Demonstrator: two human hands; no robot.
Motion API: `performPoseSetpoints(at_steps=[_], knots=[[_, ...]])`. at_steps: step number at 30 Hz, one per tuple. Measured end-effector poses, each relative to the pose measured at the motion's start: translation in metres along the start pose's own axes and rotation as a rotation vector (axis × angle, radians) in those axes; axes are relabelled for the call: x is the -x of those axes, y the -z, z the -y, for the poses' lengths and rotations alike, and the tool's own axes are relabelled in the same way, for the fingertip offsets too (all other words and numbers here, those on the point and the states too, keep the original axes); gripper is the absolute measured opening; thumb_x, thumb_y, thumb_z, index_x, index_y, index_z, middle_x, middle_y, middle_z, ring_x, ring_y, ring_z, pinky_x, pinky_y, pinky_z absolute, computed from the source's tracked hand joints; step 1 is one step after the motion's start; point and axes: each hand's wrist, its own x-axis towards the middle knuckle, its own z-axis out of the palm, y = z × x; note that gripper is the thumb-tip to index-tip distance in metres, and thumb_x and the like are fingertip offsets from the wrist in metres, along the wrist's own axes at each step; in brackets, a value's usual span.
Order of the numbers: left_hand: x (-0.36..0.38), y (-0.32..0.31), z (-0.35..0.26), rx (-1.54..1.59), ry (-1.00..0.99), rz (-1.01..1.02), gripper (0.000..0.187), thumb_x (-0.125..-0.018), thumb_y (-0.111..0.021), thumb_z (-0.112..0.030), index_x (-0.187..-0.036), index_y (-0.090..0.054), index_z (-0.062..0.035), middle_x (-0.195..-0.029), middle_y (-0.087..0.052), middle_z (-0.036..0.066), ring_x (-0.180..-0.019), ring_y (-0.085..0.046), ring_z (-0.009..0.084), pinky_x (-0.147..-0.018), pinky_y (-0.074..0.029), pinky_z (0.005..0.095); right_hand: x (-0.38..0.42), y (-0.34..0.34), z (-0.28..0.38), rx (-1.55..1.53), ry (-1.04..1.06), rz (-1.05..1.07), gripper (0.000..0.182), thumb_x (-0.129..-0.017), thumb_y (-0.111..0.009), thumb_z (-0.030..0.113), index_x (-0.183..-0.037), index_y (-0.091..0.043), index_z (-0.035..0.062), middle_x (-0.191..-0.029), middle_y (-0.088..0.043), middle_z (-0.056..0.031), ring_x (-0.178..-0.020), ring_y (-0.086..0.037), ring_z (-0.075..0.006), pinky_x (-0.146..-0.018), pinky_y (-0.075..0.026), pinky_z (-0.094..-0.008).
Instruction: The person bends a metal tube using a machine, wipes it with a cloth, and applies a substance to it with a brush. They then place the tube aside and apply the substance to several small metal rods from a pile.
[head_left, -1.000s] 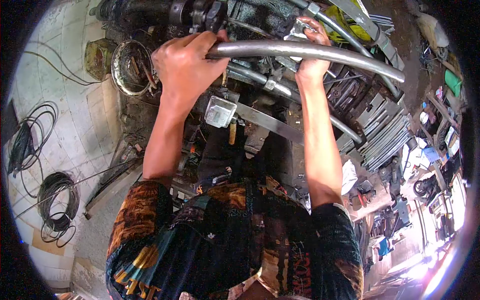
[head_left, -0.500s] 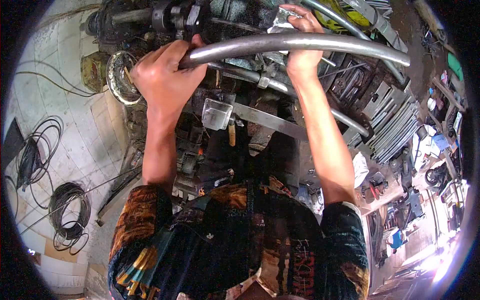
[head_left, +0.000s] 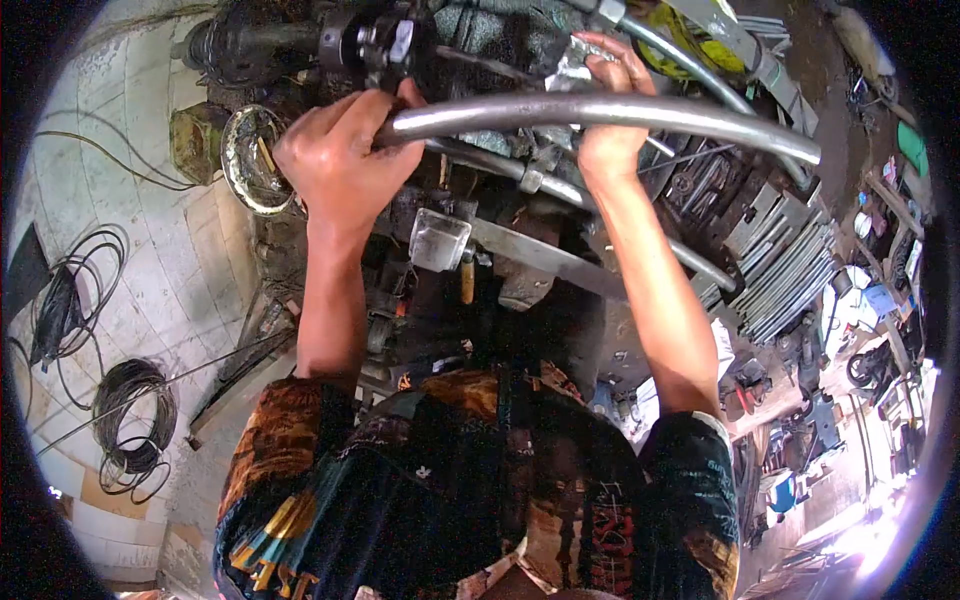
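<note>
A thick, slightly curved metal tube (head_left: 600, 110) runs across the upper middle of the view. My left hand (head_left: 350, 150) is closed round its left end. Beyond and below the tube's middle, my right hand (head_left: 615, 120) holds a crumpled silvery piece (head_left: 572, 66) between thumb and fingers. The tube passes across this hand and hides part of it. Under the tube lies a straight metal rod (head_left: 470, 158) with a nut on it. Closer to my body is a flat metal bar (head_left: 550, 257) beside a square metal block (head_left: 440, 240).
Dark machinery (head_left: 340, 42) stands at the upper left, near a round metal rim (head_left: 250, 160). Coiled wire (head_left: 135, 420) lies on the tiled floor at left. A stack of metal rods (head_left: 785, 262) is at right, with scattered parts beyond.
The tube and my left hand sit slightly lower in the view. The surroundings have shifted slightly too. My right hand still holds the silvery piece.
</note>
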Motion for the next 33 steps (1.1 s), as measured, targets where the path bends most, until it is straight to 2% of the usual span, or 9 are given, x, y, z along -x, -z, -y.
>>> performPoseSetpoints(at_steps=[1,10,14,16,18,20,21,30,33], knots=[[0.000,0.000,-0.001,-0.008,-0.004,-0.002,0.029,-0.069,-0.074,-0.017,-0.054,-0.051,-0.0108,-0.049,-0.050,0.005,-0.039,-0.047,0.0236,-0.041,-0.036,0.0326,-0.004,0.004,-0.001,0.327,0.218,0.088,0.030,-0.092,-0.045,0.016,-0.108,-0.061,-0.0038,-0.102,-0.065,-0.0096,-0.061,-0.065,-0.0146,-0.062,-0.050,-0.0240],[0.008,0.004,-0.008,-0.161,0.035,0.004,0.018,-0.060,-0.077,-0.016,-0.065,-0.062,-0.0062,-0.063,-0.063,0.008,-0.046,-0.056,0.0260,-0.044,-0.042,0.0328,-0.003,0.002,0.003,-0.040,-0.030,0.097,0.035,-0.082,-0.050,0.022,-0.103,-0.062,-0.0031,-0.111,-0.061,-0.0143,-0.094,-0.060,-0.0185,-0.085,-0.048,-0.0312],[0.006,0.000,-0.009,-0.174,0.052,-0.027,0.023,-0.067,-0.073,-0.016,-0.057,-0.053,-0.0101,-0.053,-0.052,0.005,-0.041,-0.047,0.0238,-0.042,-0.036,0.0322,0.004,0.003,-0.003,-0.123,0.016,0.150,0.040,-0.080,-0.052,0.026,-0.106,-0.058,-0.0032,-0.110,-0.059,-0.0120,-0.111,-0.050,-0.0221,-0.102,-0.034,-0.0341],[0.004,-0.005,-0.008,-0.185,0.050,-0.088,0.032,-0.071,-0.069,-0.017,-0.051,-0.045,-0.0139,-0.045,-0.043,0.002,-0.036,-0.038,0.0222,-0.040,-0.032,0.0312,-0.001,0.004,-0.004,0.086,0.234,0.167,0.039,-0.080,-0.052,0.026,-0.106,-0.059,-0.0027,-0.109,-0.059,-0.0123,-0.111,-0.050,-0.0231,-0.101,-0.033,-0.0358],[0.006,-0.005,-0.008,-0.187,0.068,-0.072,0.035,-0.072,-0.069,-0.016,-0.050,-0.042,-0.0140,-0.043,-0.041,0.002,-0.035,-0.036,0.0220,-0.040,-0.031,0.0311,-0.003,0.004,-0.009,0.010,0.147,0.151,0.036,-0.082,-0.052,0.025,-0.104,-0.060,-0.0019,-0.109,-0.059,-0.0129,-0.111,-0.050,-0.0242,-0.102,-0.033,-0.0372],[0.007,-0.005,-0.007,-0.198,0.073,-0.066,0.036,-0.072,-0.069,-0.015,-0.049,-0.041,-0.0139,-0.043,-0.040,0.002,-0.035,-0.036,0.0212,-0.039,-0.030,0.0308,-0.009,0.011,-0.020,0.225,0.473,0.206,0.053,-0.085,-0.049,0.038,-0.111,-0.056,-0.0071,-0.116,-0.058,-0.0152,-0.112,-0.054,-0.0271,-0.101,-0.037,-0.0392],[0.005,-0.007,-0.006,-0.201,0.069,-0.080,0.038,-0.073,-0.069,-0.015,-0.049,-0.040,-0.0138,-0.043,-0.039,0.002,-0.035,-0.035,0.0204,-0.039,-0.030,0.0305,-0.008,0.002,-0.011,0.161,0.394,0.139,0.033,-0.084,-0.052,0.025,-0.102,-0.060,-0.0018,-0.111,-0.060,-0.0145,-0.111,-0.052,-0.0260,-0.102,-0.034,-0.0405],[0.001,-0.007,-0.008,-0.208,0.106,-0.008,0.039,-0.072,-0.069,-0.006,-0.050,-0.037,-0.0097,-0.046,-0.043,0.006,-0.037,-0.040,0.0225,-0.040,-0.030,0.0323,-0.010,0.007,-0.008,-0.033,0.101,0.218,0.039,-0.080,-0.058,0.027,-0.106,-0.057,-0.0025,-0.110,-0.061,-0.0195,-0.107,-0.055,-0.0257,-0.099,-0.037,-0.0404],[-0.003,-0.003,-0.006,-0.196,0.007,-0.012,0.037,-0.071,-0.066,-0.004,-0.050,-0.038,-0.0134,-0.048,-0.047,0.000,-0.037,-0.044,0.0151,-0.039,-0.028,0.0282,-0.009,0.010,-0.007,-0.006,0.091,0.215,0.041,-0.082,-0.059,0.032,-0.105,-0.057,-0.0016,-0.107,-0.062,-0.0191,-0.105,-0.056,-0.0266,-0.099,-0.037,-0.0411]])
